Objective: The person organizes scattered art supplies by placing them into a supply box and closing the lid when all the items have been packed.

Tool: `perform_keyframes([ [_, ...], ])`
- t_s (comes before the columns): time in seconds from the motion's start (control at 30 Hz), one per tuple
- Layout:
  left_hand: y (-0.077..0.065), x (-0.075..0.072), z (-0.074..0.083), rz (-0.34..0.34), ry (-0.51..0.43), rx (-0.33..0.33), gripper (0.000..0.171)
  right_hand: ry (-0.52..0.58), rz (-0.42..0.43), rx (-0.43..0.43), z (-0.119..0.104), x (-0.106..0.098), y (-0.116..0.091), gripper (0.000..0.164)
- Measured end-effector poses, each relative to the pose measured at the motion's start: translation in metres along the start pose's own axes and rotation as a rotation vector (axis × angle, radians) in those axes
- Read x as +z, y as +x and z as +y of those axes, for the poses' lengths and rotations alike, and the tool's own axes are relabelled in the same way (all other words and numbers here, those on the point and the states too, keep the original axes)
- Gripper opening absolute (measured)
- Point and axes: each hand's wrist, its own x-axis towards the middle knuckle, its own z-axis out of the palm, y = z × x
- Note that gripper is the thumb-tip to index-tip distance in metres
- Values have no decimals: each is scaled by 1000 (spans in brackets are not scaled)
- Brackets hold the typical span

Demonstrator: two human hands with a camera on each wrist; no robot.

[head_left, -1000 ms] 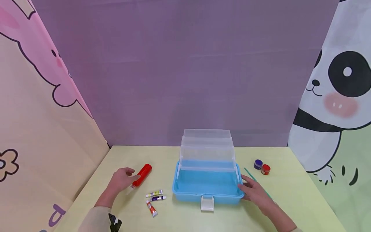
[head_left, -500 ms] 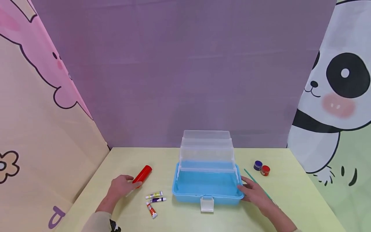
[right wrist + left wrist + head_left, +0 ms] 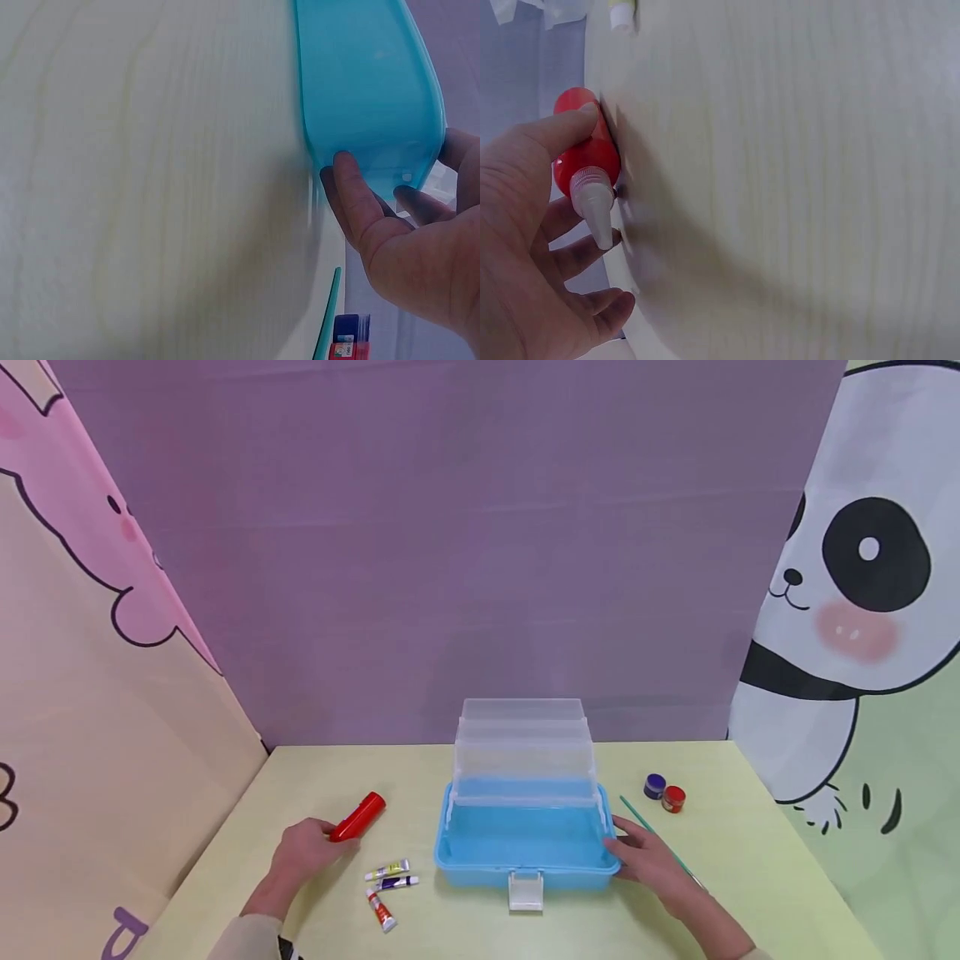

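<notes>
My left hand (image 3: 306, 847) holds a red squeeze bottle (image 3: 362, 817), thumb on one side and fingers on the other. Its pale pointed nozzle (image 3: 596, 214) faces back toward the palm in the left wrist view. A blue plastic storage box (image 3: 525, 878) stands mid-table, its translucent tiered part (image 3: 522, 752) raised at the back and a white latch (image 3: 526, 892) hanging in front. At the box's right end, my right hand (image 3: 651, 862) grips the rim with the thumb tip over it and other fingers along the outside wall (image 3: 401, 161).
Three small paint tubes, yellow (image 3: 387, 869), purple (image 3: 397, 882) and red (image 3: 381, 911), lie left of the box. A green paintbrush (image 3: 660, 839) lies beside my right hand. Behind it stand a blue jar (image 3: 655, 786) and a red jar (image 3: 673, 798). Printed cloth walls surround the table.
My left hand has closed around the red bottle and drawn it slightly left. The right hand stays at the box's end. The head view has shifted a little to the right.
</notes>
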Motion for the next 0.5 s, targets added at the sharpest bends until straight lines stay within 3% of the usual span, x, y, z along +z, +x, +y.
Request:
perform_keyframes([
  [0.33, 2, 6, -3, 89, 107, 85, 60, 4, 7, -4, 0, 4, 1, 57],
  [0.5, 5, 10, -6, 102, 157, 123, 62, 6, 16, 3, 1, 3, 0, 56],
])
